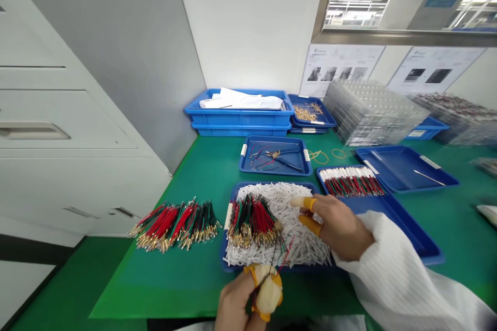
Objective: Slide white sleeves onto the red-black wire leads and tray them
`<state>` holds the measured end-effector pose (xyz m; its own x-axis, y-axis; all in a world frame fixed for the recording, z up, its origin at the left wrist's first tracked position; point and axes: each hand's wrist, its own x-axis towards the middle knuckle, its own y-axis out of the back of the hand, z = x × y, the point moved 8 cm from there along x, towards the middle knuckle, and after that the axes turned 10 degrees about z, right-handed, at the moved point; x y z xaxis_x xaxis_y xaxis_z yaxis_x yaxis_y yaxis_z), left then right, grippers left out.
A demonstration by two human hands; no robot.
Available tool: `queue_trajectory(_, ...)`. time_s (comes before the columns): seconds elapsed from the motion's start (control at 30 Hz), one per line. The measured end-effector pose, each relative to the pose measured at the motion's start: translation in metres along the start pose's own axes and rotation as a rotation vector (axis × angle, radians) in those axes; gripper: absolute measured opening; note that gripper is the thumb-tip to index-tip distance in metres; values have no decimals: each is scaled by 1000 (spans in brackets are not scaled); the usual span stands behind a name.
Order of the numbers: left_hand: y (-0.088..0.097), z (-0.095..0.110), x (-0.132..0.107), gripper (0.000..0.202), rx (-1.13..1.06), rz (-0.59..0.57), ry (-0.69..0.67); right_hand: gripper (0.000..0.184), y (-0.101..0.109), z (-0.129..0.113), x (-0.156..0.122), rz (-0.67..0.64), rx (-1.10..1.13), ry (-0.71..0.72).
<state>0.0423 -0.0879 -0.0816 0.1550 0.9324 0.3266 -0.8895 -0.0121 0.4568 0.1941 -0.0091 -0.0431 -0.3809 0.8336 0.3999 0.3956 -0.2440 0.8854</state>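
Note:
My left hand (pixel 248 297), with yellow finger cots, is pinched shut at the near table edge on a few thin red, green and black wires (pixel 282 253) that rise toward the tray. My right hand (pixel 334 225), in a white sleeve and wearing finger cots too, rests over a blue tray (pixel 229 258) heaped with small white tubes (pixel 298 238), its fingers curled down into the heap. A bundle of red, green and black wires with gold terminals (pixel 252 220) lies on the tubes to the left of that hand.
A larger wire bundle (pixel 174 222) lies on the green mat at left. A tray of sleeved wires (pixel 351 181), a tray with pliers (pixel 285 158), blue bins (pixel 240 114), stacked clear trays (pixel 373 111) and rubber bands (pixel 320 155) stand behind. A cabinet (pixel 58 139) is at left.

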Motion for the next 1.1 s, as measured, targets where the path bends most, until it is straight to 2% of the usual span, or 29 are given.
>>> queue_trajectory(0.1, -2, 13, 15, 15, -40, 54, 76, 24, 4, 14, -15, 84, 328, -238)
queue_trajectory(0.17, -8, 19, 23, 20, -25, 55, 137, 23, 1, 20, -24, 133, 554, -406)
queue_trajectory(0.27, -19, 22, 31, 21, 49, 73, 222, 22, -5, 21, -33, 170, 738, -532)
queue_trajectory(0.4, -25, 26, 36, 15, 120, 122, 219, 22, -10, 21, -35, 172, 758, -555)
queue_trajectory(0.47, -24, 28, 38, 14, 101, 139, 201, 24, -12, 19, -35, 148, 767, -527)
queue_trajectory(0.57, -20, 29, 40, 15, 12, 143, 214, 27, -14, 18, -37, 125, 915, -518)
queue_trajectory(0.67, -18, 28, 38, 15, -64, 95, 222, 25, -7, 23, -41, 211, 1152, -591)
queue_trajectory(0.77, -18, 28, 32, 19, -52, 39, 176, 21, 5, 28, -44, 330, 1344, -654)
queue_trajectory(0.9, -19, 26, 24, 18, -3, 21, 151, 23, 16, 27, -45, 387, 1381, -678)
queue_trajectory(1.1, -17, 33, 21, 22, 48, 43, 84, 25, 21, 26, -49, 460, 1348, -706)
